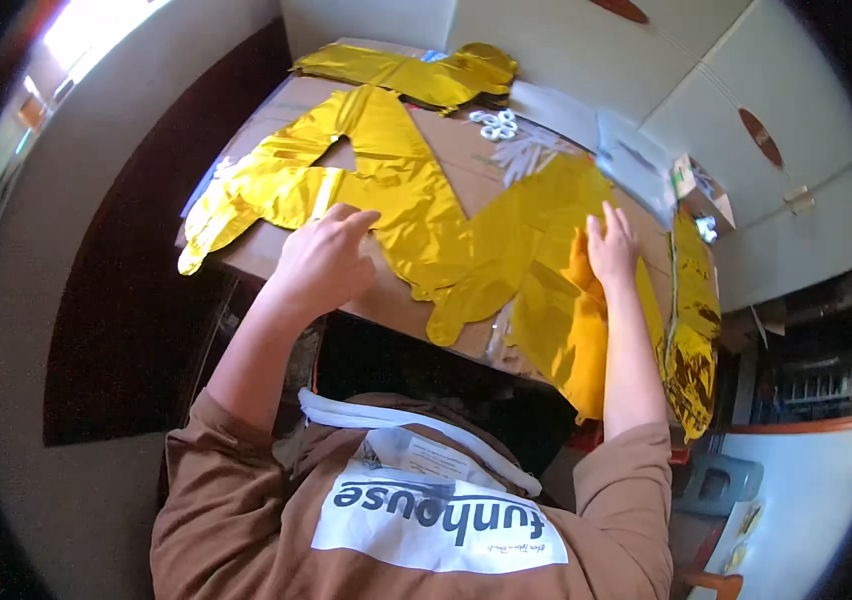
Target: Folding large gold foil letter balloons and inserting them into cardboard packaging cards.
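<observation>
Flat gold foil balloons lie over the cardboard-covered table (464, 345) in front of me. The left one, an A-shaped foil balloon (411, 205), has a triangular hole and a creased left leg. My left hand (329, 262) is over its near edge with the fingers curled; whether foil is pinched in them is hidden. A second gold foil balloon (531, 225) lies to the right, overlapping the first at the middle. My right hand (613, 243) rests at its right side, fingers stretched upward and slightly apart. Beside that wrist the foil looks orange and hangs over the near edge.
A stack of folded gold foil (396, 70) lies at the table's far side. Small white rolls (496, 125) and pale strips (531, 155) are near it. More gold foil (691, 330) hangs at the right edge, below a small box (703, 190). Pale cabinets (746, 100) stand behind.
</observation>
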The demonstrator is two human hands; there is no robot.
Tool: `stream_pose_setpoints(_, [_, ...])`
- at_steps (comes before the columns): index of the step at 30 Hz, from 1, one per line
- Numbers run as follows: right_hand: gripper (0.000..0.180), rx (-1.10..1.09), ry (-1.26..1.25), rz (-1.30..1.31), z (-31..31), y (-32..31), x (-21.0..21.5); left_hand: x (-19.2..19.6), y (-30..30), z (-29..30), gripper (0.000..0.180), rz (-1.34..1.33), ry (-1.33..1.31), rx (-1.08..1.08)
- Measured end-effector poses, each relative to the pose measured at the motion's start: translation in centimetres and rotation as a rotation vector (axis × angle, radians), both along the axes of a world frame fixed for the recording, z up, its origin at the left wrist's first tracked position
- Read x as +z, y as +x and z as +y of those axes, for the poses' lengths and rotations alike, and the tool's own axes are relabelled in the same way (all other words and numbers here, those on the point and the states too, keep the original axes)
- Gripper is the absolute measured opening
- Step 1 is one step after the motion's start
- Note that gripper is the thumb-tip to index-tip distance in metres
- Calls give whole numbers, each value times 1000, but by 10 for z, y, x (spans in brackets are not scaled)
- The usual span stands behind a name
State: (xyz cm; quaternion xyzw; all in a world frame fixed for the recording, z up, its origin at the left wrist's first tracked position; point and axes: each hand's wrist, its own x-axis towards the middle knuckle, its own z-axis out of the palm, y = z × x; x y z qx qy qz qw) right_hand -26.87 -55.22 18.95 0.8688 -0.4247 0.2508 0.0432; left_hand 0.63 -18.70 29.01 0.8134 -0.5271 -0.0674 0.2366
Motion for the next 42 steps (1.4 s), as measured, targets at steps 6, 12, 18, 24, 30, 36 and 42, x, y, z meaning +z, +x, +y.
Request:
stream_pose_setpoints(6, [32,299,26,-150,129,7,81,-53,53,119,29,774,59,170])
stream_pose_setpoints(12, [28,500,43,-131,220,10,126,-334,110,226,28,283,277,726])
stream_pose_setpoints(18, [33,437,86,-141,250,13,123,-451,108,201,27,373,593,664])
stream_pose_setpoints(24, [39,257,168,-199,261,25,131,-520,126,169,26,372,724,633])
stream_pose_setpoints(30, [32,243,163,-116,259,61,139,-560,146,155,25,383,800,648])
stream_pose_setpoints(36, [24,274,257,-154,240,84,132,-565,160,164,24,414,792,671])
stream_pose_setpoints(42, [19,316,388,-199,221,84,135,-513,156,192,23,505,664,679])
